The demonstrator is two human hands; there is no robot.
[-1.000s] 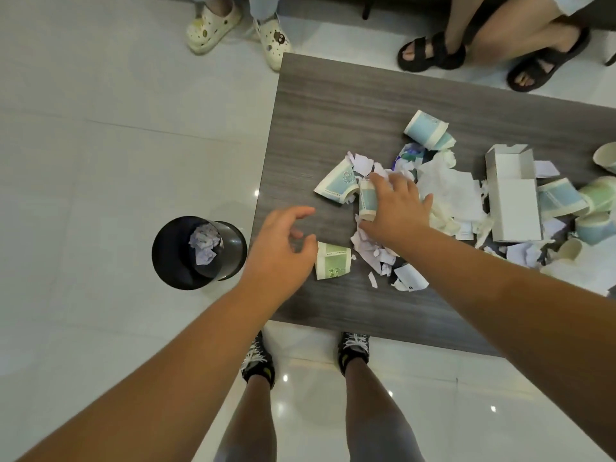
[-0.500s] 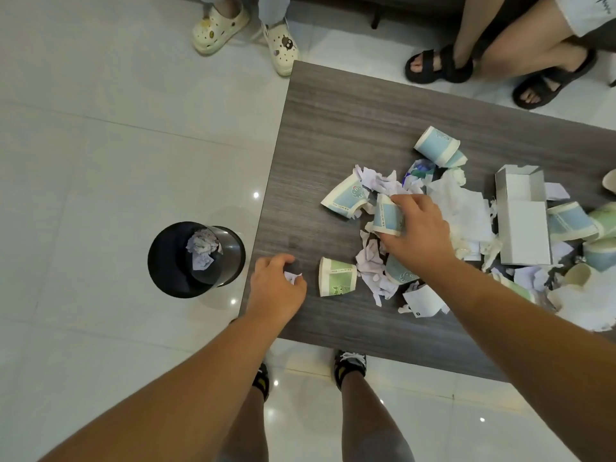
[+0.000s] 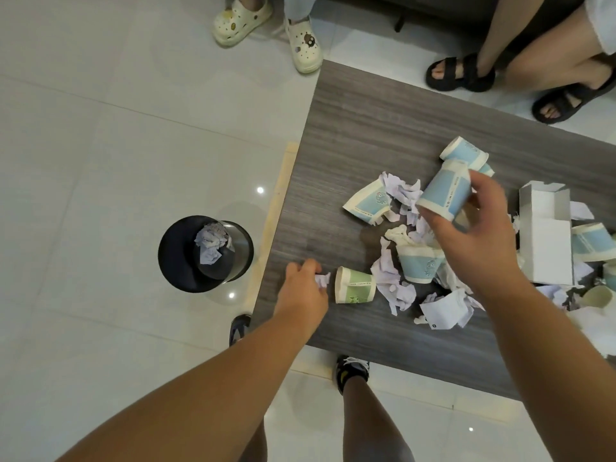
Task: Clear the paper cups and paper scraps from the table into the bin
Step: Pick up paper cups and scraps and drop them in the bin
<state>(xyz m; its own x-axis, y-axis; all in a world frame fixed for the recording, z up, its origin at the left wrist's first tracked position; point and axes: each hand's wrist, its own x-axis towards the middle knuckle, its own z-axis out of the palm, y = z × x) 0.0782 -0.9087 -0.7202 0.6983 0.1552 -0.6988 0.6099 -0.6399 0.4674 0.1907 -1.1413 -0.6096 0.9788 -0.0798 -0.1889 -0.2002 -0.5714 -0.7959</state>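
Paper cups (image 3: 355, 288) litter grey wood-grain table (image 3: 366, 128) on glossy white tiles (image 3: 100, 128)

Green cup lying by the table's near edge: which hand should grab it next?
Left hand. It sits beside the green cup, pinching only a small paper scrap. The right hand is farther off, holding a blue cup.

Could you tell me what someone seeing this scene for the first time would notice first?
The eye lands on the right hand lifting a blue paper cup above the heap of cups and paper scraps on the grey table. Near the table's left edge, the left hand pinches a small paper scrap beside a green paper cup lying on its side. On the floor to the left stands the black bin, crumpled paper already inside.
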